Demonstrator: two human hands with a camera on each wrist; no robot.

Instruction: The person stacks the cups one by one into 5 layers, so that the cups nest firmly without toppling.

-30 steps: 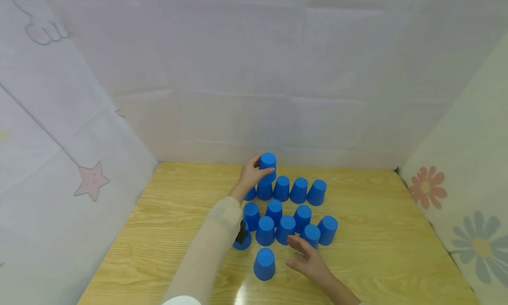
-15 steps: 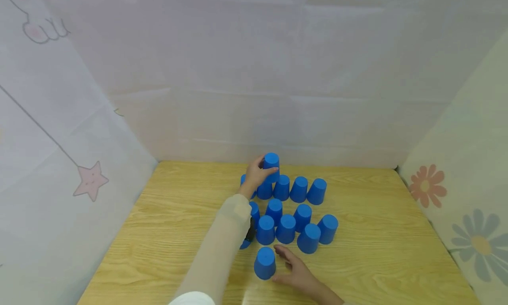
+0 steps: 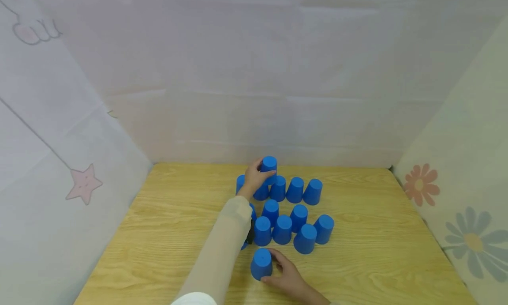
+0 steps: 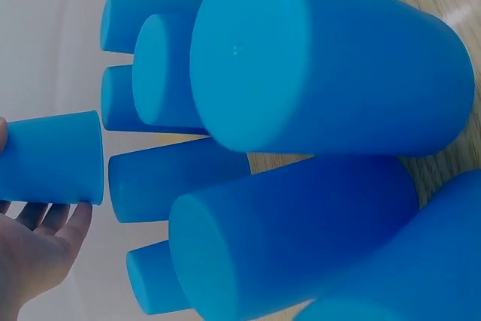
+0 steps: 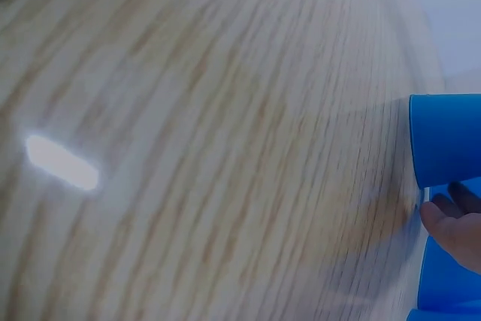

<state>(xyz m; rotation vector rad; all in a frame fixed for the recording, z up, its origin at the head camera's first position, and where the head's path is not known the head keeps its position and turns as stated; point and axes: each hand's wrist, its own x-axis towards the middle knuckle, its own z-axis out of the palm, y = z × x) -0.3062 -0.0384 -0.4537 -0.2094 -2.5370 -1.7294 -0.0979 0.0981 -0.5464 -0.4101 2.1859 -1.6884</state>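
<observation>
a right hand curves at the side of a tapered blue plastic cup standing upturned on the wood-grain table, its grip impossible to tell. beyond, a cream sleeve partly hides the middle blue cups, while a left hand holds another upturned blue cup just above the partly covered back row of blue cups.

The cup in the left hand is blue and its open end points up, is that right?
Not quite: the blue cup in the left hand has its open end pointing down. The head view shows its closed bottom on top.
</observation>
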